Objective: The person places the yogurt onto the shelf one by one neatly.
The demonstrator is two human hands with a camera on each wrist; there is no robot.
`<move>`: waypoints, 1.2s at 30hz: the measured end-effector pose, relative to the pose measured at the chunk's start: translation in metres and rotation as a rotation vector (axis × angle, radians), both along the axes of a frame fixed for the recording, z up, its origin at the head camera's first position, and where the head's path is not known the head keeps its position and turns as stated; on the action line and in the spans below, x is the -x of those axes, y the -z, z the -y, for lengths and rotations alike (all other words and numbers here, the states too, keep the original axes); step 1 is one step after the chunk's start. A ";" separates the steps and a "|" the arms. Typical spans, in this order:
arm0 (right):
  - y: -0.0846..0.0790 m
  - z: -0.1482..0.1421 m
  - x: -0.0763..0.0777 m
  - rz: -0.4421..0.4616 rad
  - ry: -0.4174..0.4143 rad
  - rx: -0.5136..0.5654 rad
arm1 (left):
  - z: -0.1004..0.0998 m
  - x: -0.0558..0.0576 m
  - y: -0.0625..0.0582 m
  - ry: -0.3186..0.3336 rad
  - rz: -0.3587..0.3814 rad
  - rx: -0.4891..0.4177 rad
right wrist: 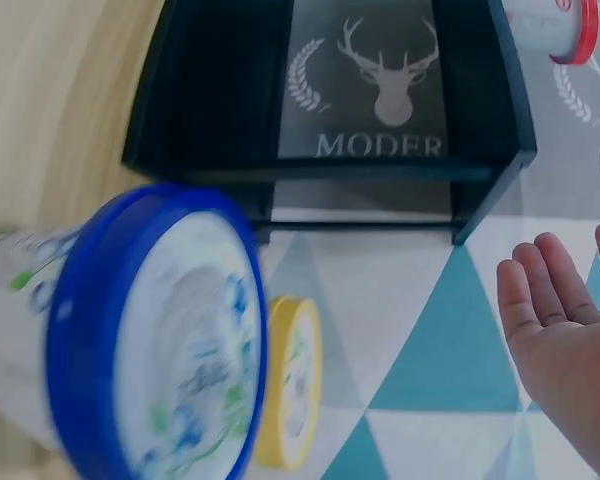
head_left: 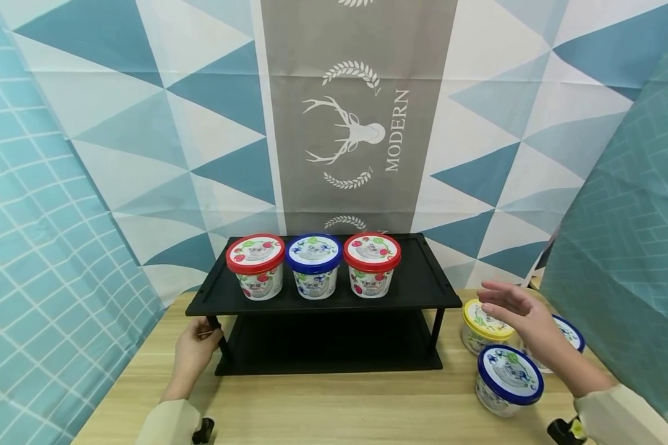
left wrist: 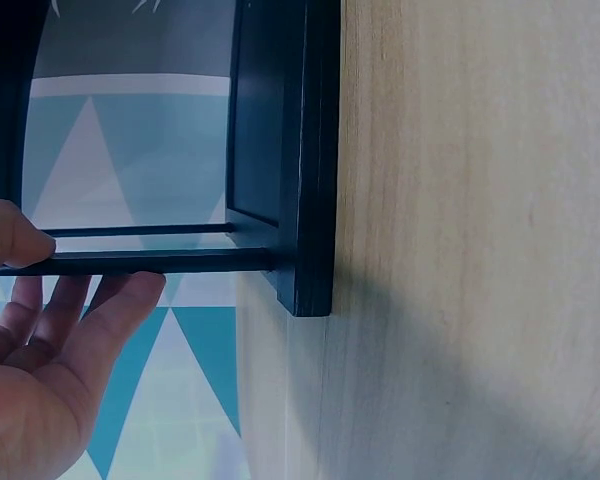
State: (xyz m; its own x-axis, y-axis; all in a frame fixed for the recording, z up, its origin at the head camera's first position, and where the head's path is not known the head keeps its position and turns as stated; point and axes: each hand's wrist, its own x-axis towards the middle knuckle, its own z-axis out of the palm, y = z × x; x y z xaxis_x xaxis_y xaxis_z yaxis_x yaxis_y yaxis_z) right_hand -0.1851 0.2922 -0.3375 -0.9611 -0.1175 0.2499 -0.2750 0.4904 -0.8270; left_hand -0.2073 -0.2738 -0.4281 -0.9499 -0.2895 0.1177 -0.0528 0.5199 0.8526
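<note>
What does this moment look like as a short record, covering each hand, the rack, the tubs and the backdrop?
Left hand: grips the left front post of the black rack
Right hand: raised beside the rack, holding nothing
Rack: two-tier, standing on the wooden table
Top tier, left to right: red-lidded tub, blue-lidded tub, second red-lidded tub
Table, right of rack: yellow-lidded tub, front blue-lidded tub, rear blue-lidded tub partly hidden by the right hand
Backdrop: triangle-patterned cloth with a deer-head print
</note>
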 end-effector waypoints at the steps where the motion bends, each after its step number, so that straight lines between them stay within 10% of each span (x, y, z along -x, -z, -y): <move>1: 0.002 -0.003 -0.001 0.007 0.007 -0.003 | 0.000 0.000 0.000 0.000 0.000 0.001; 36: 0.076 -0.081 -0.025 0.207 0.145 0.052 | 0.000 0.001 0.000 -0.003 -0.005 0.009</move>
